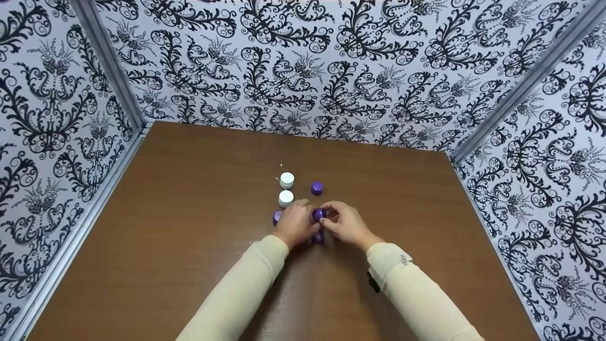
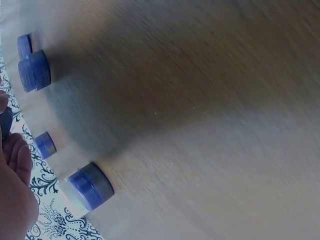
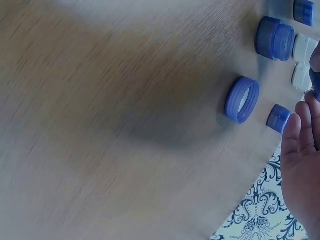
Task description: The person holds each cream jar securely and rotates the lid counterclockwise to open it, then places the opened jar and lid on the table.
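Both hands meet near the middle of the table around a small purple screw-top jar [image 1: 319, 214]. My right hand [image 1: 348, 224] pinches it between thumb and fingers. Against its other side, my left hand [image 1: 297, 221] curls its fingers, partly hiding it. In the right wrist view the held jar [image 3: 315, 82] is cut off at the frame edge. Below the hands lies another purple piece [image 1: 317, 237], partly hidden. A purple ring-shaped lid [image 3: 242, 100] shows its threaded inside. A purple jar [image 1: 277, 217] stands just left of my left hand.
Two white jars [image 1: 287, 180] stand one behind the other beyond my left hand. A small purple jar [image 1: 316, 188] is beyond the hands. Patterned wall panels [image 1: 293, 71] with metal posts [image 1: 113, 71] enclose the brown table [image 1: 199, 180] at the back and sides.
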Motion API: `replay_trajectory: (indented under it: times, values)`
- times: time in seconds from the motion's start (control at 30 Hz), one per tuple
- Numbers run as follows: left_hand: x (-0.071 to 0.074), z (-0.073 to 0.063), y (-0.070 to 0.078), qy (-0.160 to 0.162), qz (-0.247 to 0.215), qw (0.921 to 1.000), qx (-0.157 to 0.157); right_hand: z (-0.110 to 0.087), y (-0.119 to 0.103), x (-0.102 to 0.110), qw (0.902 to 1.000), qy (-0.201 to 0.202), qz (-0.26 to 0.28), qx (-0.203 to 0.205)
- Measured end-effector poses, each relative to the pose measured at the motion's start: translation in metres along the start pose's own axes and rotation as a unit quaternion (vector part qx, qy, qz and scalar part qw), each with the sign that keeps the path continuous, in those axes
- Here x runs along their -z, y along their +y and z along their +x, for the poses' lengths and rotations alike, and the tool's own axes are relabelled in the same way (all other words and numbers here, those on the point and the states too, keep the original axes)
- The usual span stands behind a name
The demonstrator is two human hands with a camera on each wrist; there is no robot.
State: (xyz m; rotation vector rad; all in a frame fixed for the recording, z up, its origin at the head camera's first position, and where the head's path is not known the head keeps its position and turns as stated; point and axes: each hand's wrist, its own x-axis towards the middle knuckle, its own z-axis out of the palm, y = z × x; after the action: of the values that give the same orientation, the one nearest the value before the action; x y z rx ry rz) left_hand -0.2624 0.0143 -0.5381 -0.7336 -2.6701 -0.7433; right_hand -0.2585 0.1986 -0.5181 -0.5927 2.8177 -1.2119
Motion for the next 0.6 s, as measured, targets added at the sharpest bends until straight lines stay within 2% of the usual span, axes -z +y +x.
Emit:
replay_trajectory:
  times: [0.23,0.47,0.6]
  values:
    - [0.0033,0.0006,-0.0005,-0.004,0.01,0.9999,-0.002,0.0016,-0.0012,-0.0008,0.9999,0.01,0.013,0.002]
    - [0.0058,0.0004,0.0015,-0.006,0.006,0.9998,0.018,0.0035,0.0008,0.001,0.9985,0.024,-0.023,-0.045]
    - [0.0054,-0.0002,0.0013,-0.005,0.012,0.9998,0.016,0.0038,0.0025,0.0013,0.998,0.02,-0.032,-0.051]
